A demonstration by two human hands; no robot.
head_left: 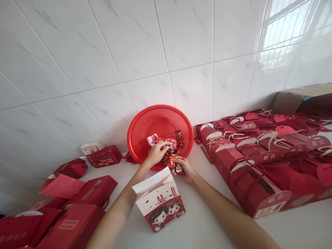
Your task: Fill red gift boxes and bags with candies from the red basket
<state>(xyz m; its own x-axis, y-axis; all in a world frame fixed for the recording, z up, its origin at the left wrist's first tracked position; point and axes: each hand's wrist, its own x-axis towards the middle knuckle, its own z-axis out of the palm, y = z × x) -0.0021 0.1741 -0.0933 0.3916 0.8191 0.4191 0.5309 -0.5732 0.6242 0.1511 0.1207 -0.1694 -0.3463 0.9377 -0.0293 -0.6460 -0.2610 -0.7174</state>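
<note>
"While the right hand's (pixel 187 170) fingers are pinching sweets (pixel 172 161) by the basket's (pixel 131 145) near rim, what's standing nearer?"

"An open box (pixel 162 207). The left hand (pixel 157 152) is curling inside the basket, grip unclear; gift boxes (pixel 255 176) are crowding right."

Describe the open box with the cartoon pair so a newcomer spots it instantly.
Find the round red basket by the tiled wall. In front of it, nearer the camera, sits an open box. Unlike the red boxes at right, its front is white above, with two cartoon faces below.

sweets (pixel 178 134) in basket (pixel 141 126), wall (pixel 189 38) behind, carton (pixel 163 204) in frt, box pile (pixel 75 224) L, box rows (pixel 227 159) R
</note>
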